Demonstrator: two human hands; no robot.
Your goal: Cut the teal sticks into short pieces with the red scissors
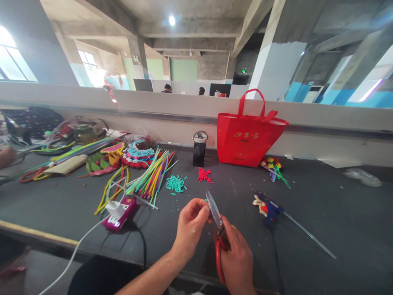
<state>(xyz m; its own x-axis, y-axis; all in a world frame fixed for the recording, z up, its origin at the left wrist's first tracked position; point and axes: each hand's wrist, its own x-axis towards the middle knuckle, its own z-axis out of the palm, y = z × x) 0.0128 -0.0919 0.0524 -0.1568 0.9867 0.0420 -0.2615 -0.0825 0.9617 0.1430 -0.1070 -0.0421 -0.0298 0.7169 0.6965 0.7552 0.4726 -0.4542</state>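
My right hand (238, 258) grips red-handled scissors (216, 229), blades pointing up and away over the dark table (322, 213). My left hand (190, 223) is pinched beside the blades; whatever it holds is too small to make out. Ahead lie a heap of teal cut pieces (175, 183) and a smaller heap of red cut pieces (204, 175). A bundle of coloured pipe cleaners (152, 177) lies to the left.
A red tote bag (247, 137) and a dark bottle (199, 149) stand at the back. A glue gun (267, 207) lies right, a magenta charger with white cable (121, 213) left. Craft flowers (274, 167) and more craft pieces (138, 153) crowd the far left.
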